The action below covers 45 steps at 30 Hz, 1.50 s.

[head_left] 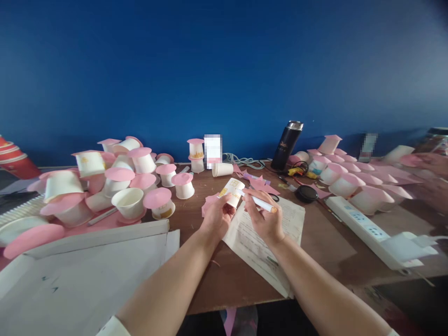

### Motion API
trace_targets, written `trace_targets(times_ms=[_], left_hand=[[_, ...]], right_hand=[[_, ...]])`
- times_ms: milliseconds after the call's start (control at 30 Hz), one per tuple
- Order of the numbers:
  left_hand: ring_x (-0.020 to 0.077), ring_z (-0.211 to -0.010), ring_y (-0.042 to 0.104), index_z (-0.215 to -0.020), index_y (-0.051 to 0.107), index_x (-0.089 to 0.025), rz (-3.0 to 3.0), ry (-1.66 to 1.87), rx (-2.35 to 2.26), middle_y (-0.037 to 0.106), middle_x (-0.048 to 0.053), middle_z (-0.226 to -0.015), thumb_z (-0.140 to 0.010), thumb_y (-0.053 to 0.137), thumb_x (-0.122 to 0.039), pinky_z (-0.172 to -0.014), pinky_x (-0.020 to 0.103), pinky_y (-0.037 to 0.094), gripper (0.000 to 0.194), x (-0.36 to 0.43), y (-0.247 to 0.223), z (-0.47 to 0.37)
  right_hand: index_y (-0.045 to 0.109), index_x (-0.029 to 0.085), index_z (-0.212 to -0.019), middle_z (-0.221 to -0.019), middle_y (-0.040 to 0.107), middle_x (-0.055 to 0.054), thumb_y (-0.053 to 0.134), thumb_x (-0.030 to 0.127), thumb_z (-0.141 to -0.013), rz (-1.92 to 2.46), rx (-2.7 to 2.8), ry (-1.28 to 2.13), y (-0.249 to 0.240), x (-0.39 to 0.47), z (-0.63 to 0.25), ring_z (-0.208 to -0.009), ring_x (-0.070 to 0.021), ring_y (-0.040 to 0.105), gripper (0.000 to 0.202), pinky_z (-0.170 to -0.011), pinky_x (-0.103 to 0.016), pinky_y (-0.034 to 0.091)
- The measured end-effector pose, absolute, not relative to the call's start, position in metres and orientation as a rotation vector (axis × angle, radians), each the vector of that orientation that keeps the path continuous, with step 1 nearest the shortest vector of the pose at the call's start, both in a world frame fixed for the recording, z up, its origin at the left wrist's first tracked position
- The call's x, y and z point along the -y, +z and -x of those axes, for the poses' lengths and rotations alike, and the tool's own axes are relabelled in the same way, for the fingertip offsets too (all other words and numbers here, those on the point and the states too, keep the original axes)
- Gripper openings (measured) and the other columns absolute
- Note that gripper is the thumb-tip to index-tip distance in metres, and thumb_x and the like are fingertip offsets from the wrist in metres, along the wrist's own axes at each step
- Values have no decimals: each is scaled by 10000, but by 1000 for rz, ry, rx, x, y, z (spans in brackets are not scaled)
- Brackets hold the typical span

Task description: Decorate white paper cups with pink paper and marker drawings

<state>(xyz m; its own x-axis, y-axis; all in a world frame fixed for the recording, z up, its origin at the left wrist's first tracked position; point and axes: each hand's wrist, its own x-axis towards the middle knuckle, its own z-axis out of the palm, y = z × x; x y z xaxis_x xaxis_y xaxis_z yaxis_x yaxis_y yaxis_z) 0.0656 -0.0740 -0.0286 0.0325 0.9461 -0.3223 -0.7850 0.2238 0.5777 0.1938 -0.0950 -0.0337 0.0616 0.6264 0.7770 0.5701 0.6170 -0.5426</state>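
My left hand (pixel 217 217) grips a white paper cup (pixel 231 190) tilted on its side, with yellow-orange marks and a small window-like square drawn on it. In my right hand (pixel 266 219) is a white marker (pixel 259 201) with an orange end; its tip is close to the cup's wall. Beneath both hands lies a printed paper booklet (pixel 254 256). A piece of pink paper (pixel 208 204) sits just left of the held cup. Pink star-shaped cutouts (pixel 262 184) lie behind my right hand.
Many cups with pink paper tops (pixel 163 200) crowd the left; more (pixel 346 184) stand at right. A white box lid (pixel 105 280) covers the front left. A power strip (pixel 364 231), black tape roll (pixel 306 193) and black thermos (pixel 287 145) are at right. Another person's blurred hand (pixel 434 182) reaches in.
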Motion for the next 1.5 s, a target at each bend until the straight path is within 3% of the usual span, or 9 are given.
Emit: trace_targets(times_ms=[500,1333,1500], left_hand=[[92,-585,588,-690,607,-149,-266,1360,-729,662,29,-692,-705,730,-68,-494,187,417,148,74,-26,-66],[78,-547,549,-698,604,-143,-256,1335,-719,626,4,-650,-634,788,-98,-488,185,389,199,73,-28,-66],[76,-550,564,-716,613,-140,-262,1336,-725,638,10,-659,-684,742,-88,-489,181,392,143,73,-28,-66]], right_hand=[[712,200,-1001,-893,777,-44,582,202,-953,983,1640,-47,-31,95,-192,-822,-191,743,139,-810,-332,594],[722,208,-989,-897,779,-40,585,205,-948,989,1645,-73,-31,95,-191,-851,-185,736,143,-809,-311,591],[720,209,-993,-893,778,-40,583,212,-952,998,1643,-69,-32,95,-191,-838,-186,734,142,-805,-320,593]])
